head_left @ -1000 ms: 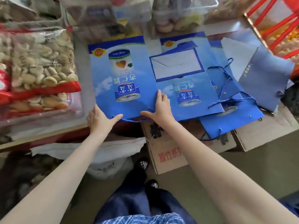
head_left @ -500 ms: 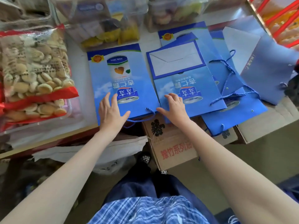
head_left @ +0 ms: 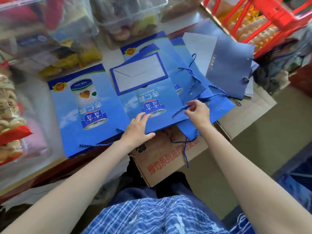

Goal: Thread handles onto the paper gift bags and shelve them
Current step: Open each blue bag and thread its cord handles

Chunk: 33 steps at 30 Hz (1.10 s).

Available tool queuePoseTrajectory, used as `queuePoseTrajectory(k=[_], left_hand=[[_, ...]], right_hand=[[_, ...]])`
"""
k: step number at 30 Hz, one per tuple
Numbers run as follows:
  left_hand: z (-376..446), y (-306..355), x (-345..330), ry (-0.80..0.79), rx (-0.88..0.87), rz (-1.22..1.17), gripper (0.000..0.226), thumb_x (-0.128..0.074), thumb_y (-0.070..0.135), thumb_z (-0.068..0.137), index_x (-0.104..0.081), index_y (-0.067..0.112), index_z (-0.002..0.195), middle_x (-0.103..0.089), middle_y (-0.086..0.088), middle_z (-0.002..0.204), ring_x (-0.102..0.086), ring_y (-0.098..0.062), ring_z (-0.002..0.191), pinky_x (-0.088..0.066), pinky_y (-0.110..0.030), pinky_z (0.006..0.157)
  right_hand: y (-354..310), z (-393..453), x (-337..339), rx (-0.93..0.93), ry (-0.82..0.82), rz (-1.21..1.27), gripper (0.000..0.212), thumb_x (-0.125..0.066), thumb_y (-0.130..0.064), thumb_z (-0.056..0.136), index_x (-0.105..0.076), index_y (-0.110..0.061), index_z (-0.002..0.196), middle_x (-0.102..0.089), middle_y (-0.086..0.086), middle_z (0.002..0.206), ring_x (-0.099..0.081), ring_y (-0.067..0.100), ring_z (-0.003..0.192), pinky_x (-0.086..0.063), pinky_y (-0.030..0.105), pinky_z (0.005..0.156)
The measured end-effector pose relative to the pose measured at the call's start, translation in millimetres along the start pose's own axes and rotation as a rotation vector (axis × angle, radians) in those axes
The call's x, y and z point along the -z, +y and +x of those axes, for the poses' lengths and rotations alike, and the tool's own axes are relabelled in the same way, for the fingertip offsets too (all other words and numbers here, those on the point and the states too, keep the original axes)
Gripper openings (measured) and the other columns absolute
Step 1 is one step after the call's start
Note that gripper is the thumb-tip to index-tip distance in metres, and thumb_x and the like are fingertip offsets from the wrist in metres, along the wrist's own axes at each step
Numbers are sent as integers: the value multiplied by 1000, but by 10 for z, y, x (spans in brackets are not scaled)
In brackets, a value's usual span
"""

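Flat blue paper gift bags lie side by side on the counter. The left bag [head_left: 87,107] has a blue cord handle [head_left: 96,144] threaded at its near edge. The middle bag [head_left: 152,97], with a white folded flap, lies on a stack of more blue bags [head_left: 222,108]. My left hand [head_left: 137,129] rests flat on the middle bag's near edge, fingers straight. My right hand [head_left: 198,114] pinches a loose blue cord [head_left: 184,107] that runs up and right across the stack. Another cord [head_left: 185,147] dangles over the cardboard box below.
Clear tubs and bags of snacks [head_left: 11,112] crowd the counter's left and back. A red plastic crate [head_left: 263,19] stands at the back right. A cardboard box [head_left: 162,164] with red lettering sits under the bags, with flattened cardboard [head_left: 249,112] to its right.
My left hand has moved right from the left bag to the middle bag's near edge. My right hand has left that edge, moved right and pinched a loose cord.
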<state>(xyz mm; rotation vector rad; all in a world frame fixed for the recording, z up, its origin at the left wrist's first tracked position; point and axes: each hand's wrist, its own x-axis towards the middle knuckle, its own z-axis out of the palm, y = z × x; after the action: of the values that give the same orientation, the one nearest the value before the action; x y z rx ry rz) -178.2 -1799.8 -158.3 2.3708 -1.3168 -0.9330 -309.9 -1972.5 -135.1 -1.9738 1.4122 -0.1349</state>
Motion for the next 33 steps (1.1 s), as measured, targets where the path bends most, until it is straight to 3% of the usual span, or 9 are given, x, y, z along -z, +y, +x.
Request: queuePoseTrajectory(k=[7,12,15,18,20,23,26,29,33], left_hand=[[133,123,-58,-2,-28,400,65,-62,33,86,-28,25,140,-23,-2,146,-29,-28,128,-35,-37,98],[107,9,-61,-15,-57,400,66,-62,26,87,-28,27,142,-26,1,147,-34,-27,123,-42,-36,96],[92,42,-43,-15,-90,356,56,-58,23,89,-34,24,140,-34,5,142,-39,-23,114,-48,-37,89],[103,162,-30,23,-134,339,41,-52,15,88,-46,19,129,-48,3,130,-46,-23,105,-48,-36,82],[127,253,-48,25,-188,359,34,-52,15,86,-51,16,120,-55,-1,118,-50,-24,101,-48,-35,79],[144,363,-87,-12,-229,352,33,-53,19,87,-50,16,120,-53,-3,116,-50,-25,103,-47,-35,78],[144,350,-110,-58,-247,348,36,-54,26,90,-47,17,124,-46,-2,124,-46,-23,108,-48,-37,82],[101,268,-102,-81,-234,348,41,-57,31,90,-45,18,127,-40,-2,134,-42,-23,115,-45,-36,91],[-1,148,-133,-149,-70,385,69,-61,42,85,-28,19,142,-14,-10,153,-21,-31,136,-32,-39,107]], right_hand=[[101,73,71,-79,-186,114,41,-58,-17,90,-50,-16,130,-63,10,108,-53,20,102,-36,22,76],[56,37,-58,-148,10,261,16,-59,-15,89,-71,-10,99,-69,4,97,-58,16,94,-44,24,79],[32,26,74,-346,134,690,7,-64,-9,85,-71,-11,87,-65,-5,73,-58,13,79,-44,19,64],[-81,34,292,-408,-16,1246,8,-63,-7,86,-63,-14,83,-65,-8,62,-56,9,70,-42,17,60],[-131,80,413,-347,-118,1309,10,-61,-10,88,-58,-17,82,-66,-5,69,-60,11,72,-43,21,67],[-75,138,459,-192,-128,711,17,-56,-1,87,-57,-17,92,-57,1,79,-54,15,71,-42,25,65],[145,200,395,21,-151,-75,50,-40,2,87,-49,-22,130,-47,10,109,-47,26,96,-48,38,77],[179,220,265,205,-239,-404,62,-35,-1,92,-30,-34,144,-36,12,120,-42,31,105,-43,40,85],[41,227,65,247,-247,-627,32,-42,-30,98,-52,-27,129,-42,12,122,-37,33,118,-32,42,97]])
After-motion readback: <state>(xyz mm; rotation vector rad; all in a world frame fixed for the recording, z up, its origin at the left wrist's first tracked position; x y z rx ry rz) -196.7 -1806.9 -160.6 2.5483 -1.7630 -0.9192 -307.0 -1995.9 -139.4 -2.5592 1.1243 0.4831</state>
